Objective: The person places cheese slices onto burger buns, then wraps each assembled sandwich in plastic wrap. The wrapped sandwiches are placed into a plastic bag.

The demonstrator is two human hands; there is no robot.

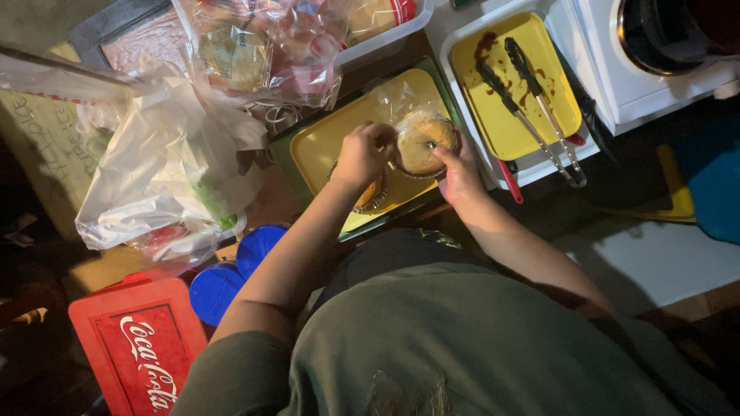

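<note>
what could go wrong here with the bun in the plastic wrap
The bun is pinched in thin plastic between the left hand and right hand; the wrap might tear or the bun slip onto the yellow tray. The sauce-smeared tongs lie close by the right hand, so a sleeve or wrap may pick up sauce.

Both hands: left hand (361, 156), right hand (459, 179) gripping plastic-wrapped bun (423, 143) over yellow tray (324, 146)

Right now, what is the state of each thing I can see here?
Left hand: gripping the plastic wrap.
Right hand: holding the wrapped bun.
Wrapped bun: held above the yellow tray.
Tongs: lying on a stained yellow tray.
Blue lids: lying flat.
</note>
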